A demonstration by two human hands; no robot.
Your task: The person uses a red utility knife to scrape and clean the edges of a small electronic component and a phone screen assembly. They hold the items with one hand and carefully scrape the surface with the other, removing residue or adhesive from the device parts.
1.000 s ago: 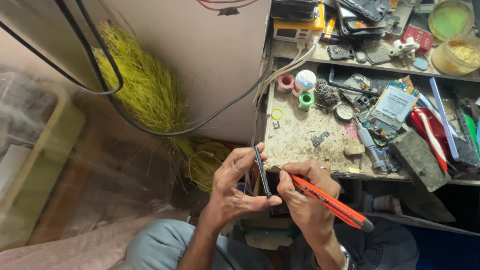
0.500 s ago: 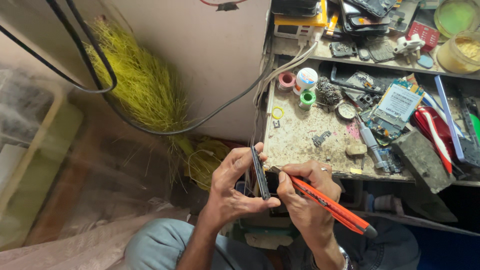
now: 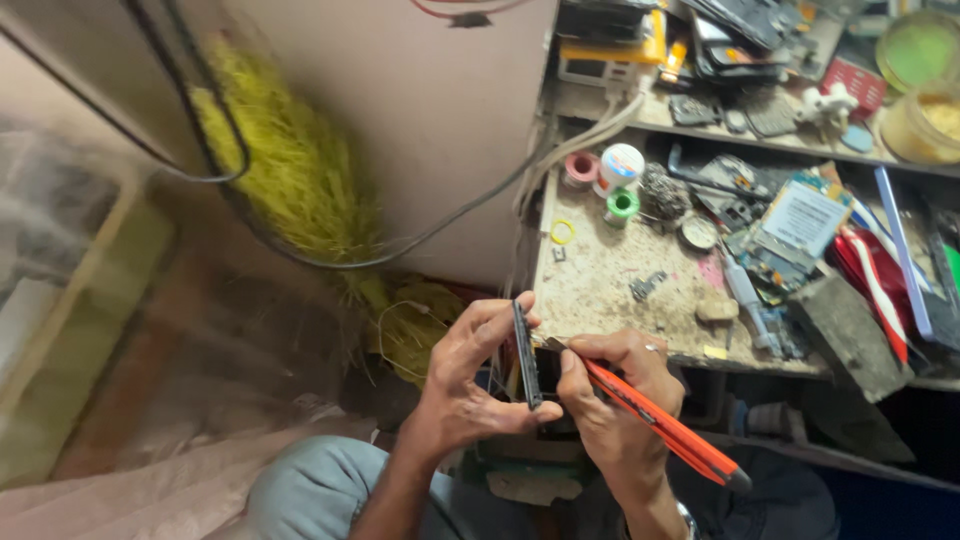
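A view from above looks down at two bare hands working just in front of a cluttered workbench (image 3: pixel 600 290); the left hand (image 3: pixel 470 375) is curled around a thin, dark, flat slab-like device (image 3: pixel 526 355), held on edge so that only its narrow side faces the camera, with the thumb pressing it from below and the fingers wrapped over its top end; the right hand (image 3: pixel 610 400) is closed in a pen-like grip around a long orange craft knife with a black end (image 3: pixel 660 425); its metal tip touches the edge of the dark device near the upper part, while the black end points down and to the right; a ring shows on one finger of the right hand; the device sits between both hands, above the person's lap in pale blue trousers (image 3: pixel 330 490). Behind the hands the worn, speckled bench surface holds small rolls of tape, pink (image 3: pixel 580 168), white (image 3: pixel 621 165) and green (image 3: pixel 621 205), a yellow ring (image 3: pixel 563 232), circuit boards and loose parts; to the left a bundle of yellow-green fibres (image 3: pixel 290 170) leans against a pale wall, with black cables (image 3: pixel 210 120) looping across it.
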